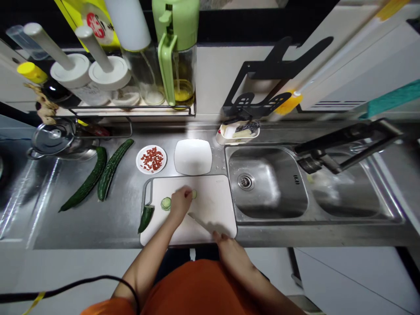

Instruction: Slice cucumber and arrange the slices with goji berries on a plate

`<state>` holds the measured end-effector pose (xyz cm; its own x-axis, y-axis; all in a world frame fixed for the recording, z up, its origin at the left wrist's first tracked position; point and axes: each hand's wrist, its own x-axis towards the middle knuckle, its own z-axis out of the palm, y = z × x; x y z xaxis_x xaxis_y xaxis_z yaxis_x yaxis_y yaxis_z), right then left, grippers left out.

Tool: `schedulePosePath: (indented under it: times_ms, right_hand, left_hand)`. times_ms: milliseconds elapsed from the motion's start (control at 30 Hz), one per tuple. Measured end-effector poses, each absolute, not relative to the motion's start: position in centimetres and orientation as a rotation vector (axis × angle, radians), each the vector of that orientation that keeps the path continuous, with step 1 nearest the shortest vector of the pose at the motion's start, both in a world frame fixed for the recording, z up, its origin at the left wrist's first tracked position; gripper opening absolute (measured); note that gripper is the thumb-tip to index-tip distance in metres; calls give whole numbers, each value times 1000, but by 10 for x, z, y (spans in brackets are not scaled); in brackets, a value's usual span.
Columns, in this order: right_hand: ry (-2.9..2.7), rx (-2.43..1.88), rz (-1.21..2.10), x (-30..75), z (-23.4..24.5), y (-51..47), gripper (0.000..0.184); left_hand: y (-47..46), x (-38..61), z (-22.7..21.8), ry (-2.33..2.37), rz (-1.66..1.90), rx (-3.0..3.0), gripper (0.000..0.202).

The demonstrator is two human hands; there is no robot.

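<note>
My left hand [181, 202] is over the middle of a white cutting board [210, 188], its fingers closed on a cucumber slice [194, 194]. Low on the right of the board, my right hand [228, 245] grips a kitchen knife [201, 222] whose blade points up and left, lying close to the board. Just left of my left hand sits a small pile of cucumber slices [166, 203]. A cut piece of cucumber [146, 218] rests across the board's left edge. Beyond the board stands a white square plate [193, 156].
Two whole cucumbers [114, 169] lie on the steel counter at left. A small plate of red bits [151, 159] stands beside the square plate. To the right is a double sink [269, 183] with a black faucet [341, 144]. Behind, a rack [138, 114] holds bottles and jars.
</note>
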<state>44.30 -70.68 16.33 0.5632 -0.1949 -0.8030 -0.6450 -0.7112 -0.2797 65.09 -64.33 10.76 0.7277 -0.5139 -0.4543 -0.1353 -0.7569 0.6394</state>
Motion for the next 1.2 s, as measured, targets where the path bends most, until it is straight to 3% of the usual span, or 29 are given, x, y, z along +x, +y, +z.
schedulePosePath:
  times_ms: [367, 667, 1200]
  right_hand:
    - [680, -2257, 1049, 432, 167, -715, 50]
    - [672, -2337, 1050, 453, 170, -705, 51]
    - [664, -2380, 1069, 468, 171, -694, 46]
  left_hand:
    - [-572, 619, 94, -325, -891, 2299, 15]
    - [-571, 613, 96, -411, -758, 2421, 13]
    - [-574, 619, 101, -358, -874, 2472, 16]
